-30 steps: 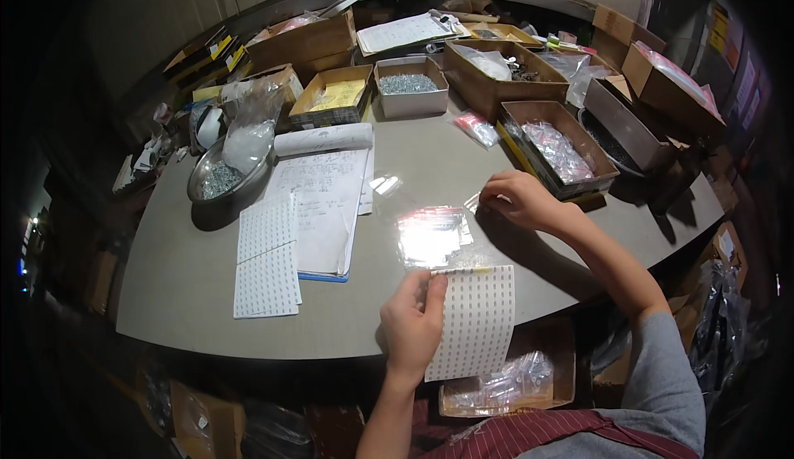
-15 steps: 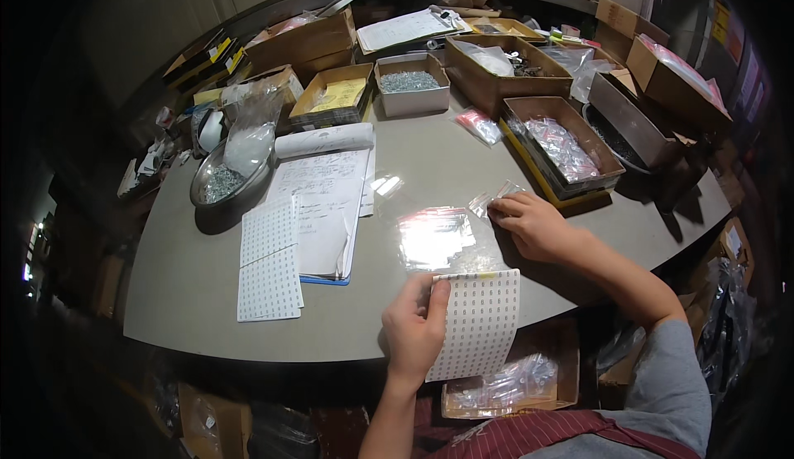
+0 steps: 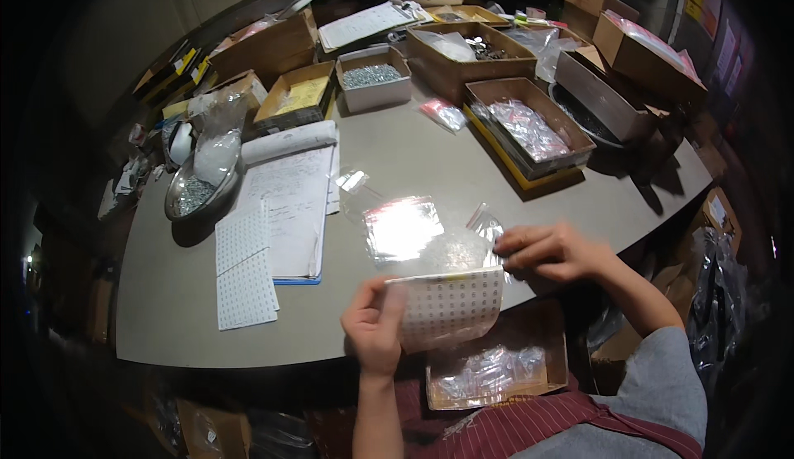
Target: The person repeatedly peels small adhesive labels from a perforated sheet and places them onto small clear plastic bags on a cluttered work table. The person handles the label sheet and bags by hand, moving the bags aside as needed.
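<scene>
Head view gives us the broad grey table [image 3: 376, 145], the largest thing before us. Next come the cardboard box of clear packets [image 3: 566, 161] on its right side and the lower box [image 3: 555, 339], below the near edge. Smaller is the clipboard [image 3: 285, 211] at left, papers on top. Our left hand [image 3: 372, 327] grips a patterned label sheet [image 3: 451, 303] at its left side, thumb uppermost, just over the table's near edge. Beyond it lies a glossy stack of bags [image 3: 404, 226]. Smallest, a small clear bag [image 3: 485, 219] is pinched in the fingertips of our right hand [image 3: 550, 252], near the sheet's right corner.
</scene>
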`<state>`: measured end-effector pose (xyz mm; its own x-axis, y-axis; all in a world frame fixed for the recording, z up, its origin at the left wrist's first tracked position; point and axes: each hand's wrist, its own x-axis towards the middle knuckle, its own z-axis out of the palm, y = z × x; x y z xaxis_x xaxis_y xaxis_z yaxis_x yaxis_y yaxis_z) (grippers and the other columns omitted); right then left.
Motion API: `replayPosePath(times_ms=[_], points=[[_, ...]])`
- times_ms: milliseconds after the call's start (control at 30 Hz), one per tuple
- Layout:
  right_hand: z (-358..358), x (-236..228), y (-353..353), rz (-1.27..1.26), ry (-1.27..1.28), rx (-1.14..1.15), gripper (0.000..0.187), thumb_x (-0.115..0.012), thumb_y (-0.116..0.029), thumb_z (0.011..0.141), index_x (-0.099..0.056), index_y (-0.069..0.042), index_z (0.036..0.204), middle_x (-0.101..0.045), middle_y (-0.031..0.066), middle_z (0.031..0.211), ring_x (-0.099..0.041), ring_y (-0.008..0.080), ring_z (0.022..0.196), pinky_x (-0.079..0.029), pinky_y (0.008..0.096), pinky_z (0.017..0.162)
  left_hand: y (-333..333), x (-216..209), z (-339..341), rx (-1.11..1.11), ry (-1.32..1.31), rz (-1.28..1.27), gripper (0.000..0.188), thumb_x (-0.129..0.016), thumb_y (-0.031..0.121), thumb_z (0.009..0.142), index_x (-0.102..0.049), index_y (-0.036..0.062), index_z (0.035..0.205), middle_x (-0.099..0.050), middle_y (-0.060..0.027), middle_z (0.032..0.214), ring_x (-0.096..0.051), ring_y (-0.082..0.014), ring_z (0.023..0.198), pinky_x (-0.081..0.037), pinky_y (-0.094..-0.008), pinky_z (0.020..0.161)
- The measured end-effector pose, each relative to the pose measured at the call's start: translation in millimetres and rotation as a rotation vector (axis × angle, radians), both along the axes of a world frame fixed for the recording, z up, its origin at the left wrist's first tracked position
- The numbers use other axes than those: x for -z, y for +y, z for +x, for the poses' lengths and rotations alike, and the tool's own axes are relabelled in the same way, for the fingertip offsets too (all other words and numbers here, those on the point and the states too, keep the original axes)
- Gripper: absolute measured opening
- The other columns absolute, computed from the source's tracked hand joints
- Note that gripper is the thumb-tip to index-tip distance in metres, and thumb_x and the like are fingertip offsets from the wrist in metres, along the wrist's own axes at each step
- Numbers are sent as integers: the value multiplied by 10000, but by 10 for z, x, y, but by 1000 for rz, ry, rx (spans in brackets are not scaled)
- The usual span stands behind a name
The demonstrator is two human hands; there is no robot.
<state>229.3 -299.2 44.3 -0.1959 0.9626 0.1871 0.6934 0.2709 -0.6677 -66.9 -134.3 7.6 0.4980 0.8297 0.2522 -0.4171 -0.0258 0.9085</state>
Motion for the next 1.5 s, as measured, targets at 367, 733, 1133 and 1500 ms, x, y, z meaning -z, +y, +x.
replayPosePath(times_ms=[367,733,1133,1500], points=[[-465,-15,-553,55,132,-128,247,-647,-108,804,-758,22,983,-745,152,1111,-701,308,1040,-557,423,925,34,32,5,33,-209,-69,122,-608,75,1021,-649,-37,1044,-686,-85,975,-636,-129,870,-502,-247,832],[-679,115,-109,49,32,-288,343,-580,-126,810,-735,37,1069,-698,200,1216,-607,336,1263,-458,481,1091,19,1,52,-50,-226,-77,143,-624,84,1011,-648,-55,1038,-679,-86,937,-625,-125,828,-497,-238,789],[-598,-317,-31,223,187,289,233,-593,-21,889,-690,8,1099,-697,152,1100,-683,289,1052,-537,375,930,-100,-33,68,-58,212,183,116,-716,96,978,-663,-4,956,-631,29,831,-531,-44,752,-408,-188,709],[-998,-171,643,256,-159,209,241,-732,-43,828,-592,-27,1024,-597,136,1023,-597,344,962,-509,427,832,-121,-27,100,-187,353,367,133,-733,60,954,-647,1,871,-615,34,770,-522,-47,707,-421,-211,649]])
